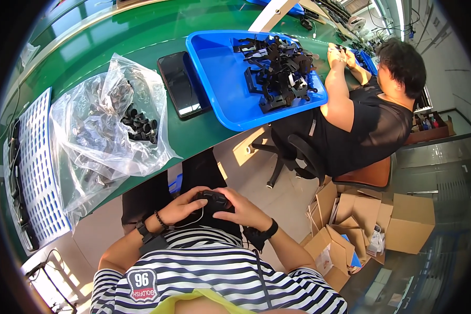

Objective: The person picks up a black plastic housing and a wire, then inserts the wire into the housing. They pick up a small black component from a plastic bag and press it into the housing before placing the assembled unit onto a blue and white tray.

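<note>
In front of my lap, both hands are closed around the sides of a small black object (213, 200) with a rounded, moulded top; its exact kind does not show. My left hand (184, 206) grips it from the left, with a thin white cable running beside the fingers. My right hand (243, 209) holds its right side, the thumb reaching in along the near edge. The fingertips underneath are hidden. Beyond my hands, on the green table (136, 42), lies an open clear plastic bag (104, 141) with small black round parts (140, 125) inside.
A blue tray (222, 99) heaped with black plastic parts (280, 70) overhangs the table edge, beside a dark phone-like slab (180, 83). Far left is a white slotted panel (39, 172). At right, a seated person (371, 110) works near open cardboard boxes (350, 225).
</note>
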The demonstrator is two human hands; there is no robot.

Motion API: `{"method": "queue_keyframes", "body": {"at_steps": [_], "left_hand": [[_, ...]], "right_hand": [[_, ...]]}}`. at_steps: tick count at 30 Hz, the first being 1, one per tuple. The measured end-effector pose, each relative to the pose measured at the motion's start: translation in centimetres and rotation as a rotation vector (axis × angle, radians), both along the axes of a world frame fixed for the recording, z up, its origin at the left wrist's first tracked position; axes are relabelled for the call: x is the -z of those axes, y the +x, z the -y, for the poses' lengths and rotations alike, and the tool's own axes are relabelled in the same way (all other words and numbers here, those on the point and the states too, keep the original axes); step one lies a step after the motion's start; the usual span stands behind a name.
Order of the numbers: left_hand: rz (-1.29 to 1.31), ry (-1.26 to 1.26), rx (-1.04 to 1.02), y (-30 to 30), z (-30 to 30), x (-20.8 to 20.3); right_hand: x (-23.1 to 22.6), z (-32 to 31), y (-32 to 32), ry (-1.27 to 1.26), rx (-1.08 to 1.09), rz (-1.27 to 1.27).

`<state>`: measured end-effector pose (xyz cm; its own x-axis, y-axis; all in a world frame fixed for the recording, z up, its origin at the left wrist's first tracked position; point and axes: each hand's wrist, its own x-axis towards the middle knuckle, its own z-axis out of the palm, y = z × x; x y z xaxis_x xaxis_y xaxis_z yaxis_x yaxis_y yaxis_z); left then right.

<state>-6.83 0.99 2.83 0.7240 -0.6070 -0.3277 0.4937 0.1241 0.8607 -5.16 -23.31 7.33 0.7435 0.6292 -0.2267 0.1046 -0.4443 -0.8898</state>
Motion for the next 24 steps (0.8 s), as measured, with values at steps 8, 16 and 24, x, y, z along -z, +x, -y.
{"method": "queue_keyframes", "body": {"at_steps": [8, 16, 24], "left_hand": [[0.084, -0.062, -0.064, -0.4, 0.5, 2.7], [0.084, -0.033, -0.099, -0.5, 0.4, 4.4], [0.155, -0.062, -0.134, 0.0, 0.2, 3.9]], "right_hand": [[-0.6, -2.9, -1.3, -0.268, 0.015, 0.371], [-0.7, -4.7, -1.4, -0.394, -0.074, 0.423], [-1.6, -5.4, -1.1, -0.438, -0.064, 0.420]]}}
